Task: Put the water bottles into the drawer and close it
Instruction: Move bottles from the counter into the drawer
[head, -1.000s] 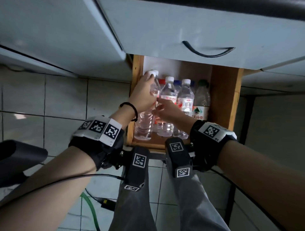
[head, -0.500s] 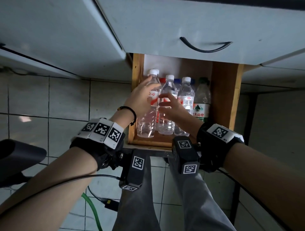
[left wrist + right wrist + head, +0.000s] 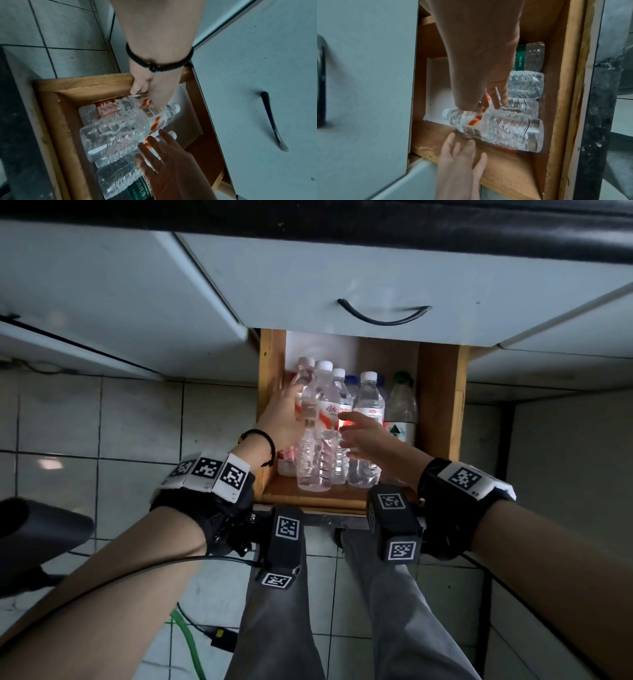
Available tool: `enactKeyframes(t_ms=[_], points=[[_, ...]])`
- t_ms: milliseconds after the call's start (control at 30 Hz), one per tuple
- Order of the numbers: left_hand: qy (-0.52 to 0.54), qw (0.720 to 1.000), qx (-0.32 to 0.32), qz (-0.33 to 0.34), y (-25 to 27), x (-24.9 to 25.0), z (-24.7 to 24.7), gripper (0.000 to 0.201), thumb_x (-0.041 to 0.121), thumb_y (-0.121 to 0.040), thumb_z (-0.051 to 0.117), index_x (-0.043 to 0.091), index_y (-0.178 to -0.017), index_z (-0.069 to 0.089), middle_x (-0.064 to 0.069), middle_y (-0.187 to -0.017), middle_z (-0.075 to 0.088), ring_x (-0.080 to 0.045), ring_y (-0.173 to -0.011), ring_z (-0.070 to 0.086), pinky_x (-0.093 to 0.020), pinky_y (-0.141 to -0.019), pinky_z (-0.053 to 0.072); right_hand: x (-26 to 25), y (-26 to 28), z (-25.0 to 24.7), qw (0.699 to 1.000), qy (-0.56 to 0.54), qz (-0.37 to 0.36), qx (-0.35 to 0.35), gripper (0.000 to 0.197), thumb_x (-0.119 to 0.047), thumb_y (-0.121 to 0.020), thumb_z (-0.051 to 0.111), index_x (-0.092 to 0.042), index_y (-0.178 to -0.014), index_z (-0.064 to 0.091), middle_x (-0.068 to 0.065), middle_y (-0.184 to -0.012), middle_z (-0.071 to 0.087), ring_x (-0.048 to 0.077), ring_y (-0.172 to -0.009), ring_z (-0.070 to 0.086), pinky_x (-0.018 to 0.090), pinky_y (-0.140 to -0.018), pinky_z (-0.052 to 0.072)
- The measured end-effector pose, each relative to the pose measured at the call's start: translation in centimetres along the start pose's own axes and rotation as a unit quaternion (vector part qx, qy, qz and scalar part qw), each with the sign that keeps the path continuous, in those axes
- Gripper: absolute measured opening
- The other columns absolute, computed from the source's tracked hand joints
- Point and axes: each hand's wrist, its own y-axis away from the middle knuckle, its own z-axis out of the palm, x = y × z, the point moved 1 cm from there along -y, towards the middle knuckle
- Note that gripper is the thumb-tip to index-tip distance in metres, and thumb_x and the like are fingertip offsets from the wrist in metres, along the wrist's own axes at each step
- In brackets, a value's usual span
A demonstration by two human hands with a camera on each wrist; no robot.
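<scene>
With the left hand (image 3: 281, 419) curled around a neighbouring bottle at nine o'clock and the right hand (image 3: 368, 440) spread loose at three o'clock, the top bottle (image 3: 317, 436), judged full, heavy and slippery, is best gripped at its ribbed waist.

Left hand (image 3: 152, 93) reaching down into the open wooden drawer (image 3: 56, 108), fingers curled on the upper part of a clear water bottle (image 3: 123, 128) with a red-and-white label. Black cord bracelet (image 3: 159, 65) round that wrist. Right hand (image 3: 169, 166) below it, fingers spread and straight against neighbouring bottles (image 3: 118, 175). Pale cabinet front (image 3: 257, 94) with a dark handle (image 3: 272, 121) to the right of both hands
</scene>
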Motion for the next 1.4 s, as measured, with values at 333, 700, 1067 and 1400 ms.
enactKeyframes(t_ms=[333,700,1067,1400], points=[[0.037,0.998,-0.018,-0.051,0.6,-0.4,1.8,0.061,0.013,-0.094,0.051,0.021,-0.148,0.023,0.0,-0.107,0.053,-0.013,-0.08,0.057,-0.02,-0.062,0.044,0.9,0.3,0.4,0.999,0.0,0.0,-0.034,0.051,0.001,-0.095,0.038,-0.016,-0.143,0.037,0.019,-0.139,0.044,0.039,-0.129,0.045,0.049,-0.11,0.038],[-0.007,0.988,-0.152,-0.006,8.1,6.6,-9.3,0.039,0.032,-0.1,0.041,0.02,-0.136,0.047,0.001,-0.139,0.051,-0.012,-0.117,0.053,-0.024,-0.092,0.04,-9.3,9.5,-1.7,0.964,0.221,-0.027,-0.144,0.044,-0.026,-0.101,0.041,-0.015,-0.144,0.036,0.018,-0.142,0.048,0.034,-0.125,0.053,0.044,-0.104,0.044],[0.197,0.976,-0.088,-0.02,20.0,12.3,-28.3,0.034,0.032,-0.092,0.058,0.01,-0.118,0.061,-0.003,-0.106,0.068,-0.022,-0.093,0.071,-0.029,-0.073,0.058,-30.4,21.2,5.0,0.896,0.378,-0.174,-0.155,0.033,-0.025,-0.1,0.043,-0.017,-0.13,0.051,0.006,-0.127,0.063,0.024,-0.115,0.062,0.034,-0.097,0.046],[0.262,0.884,0.356,0.151,12.7,18.9,-38.3,0.084,0.023,-0.075,0.077,0.017,-0.144,0.029,-0.004,-0.146,0.028,-0.015,-0.128,0.038,-0.028,-0.1,0.039,-44.1,20.2,0.1,0.935,0.12,-0.32,0.089,0.018,-0.002,-0.095,0.047,-0.016,-0.091,0.056,0.004,-0.076,0.057,0.013,-0.062,0.054,0.022,-0.058,0.048]])
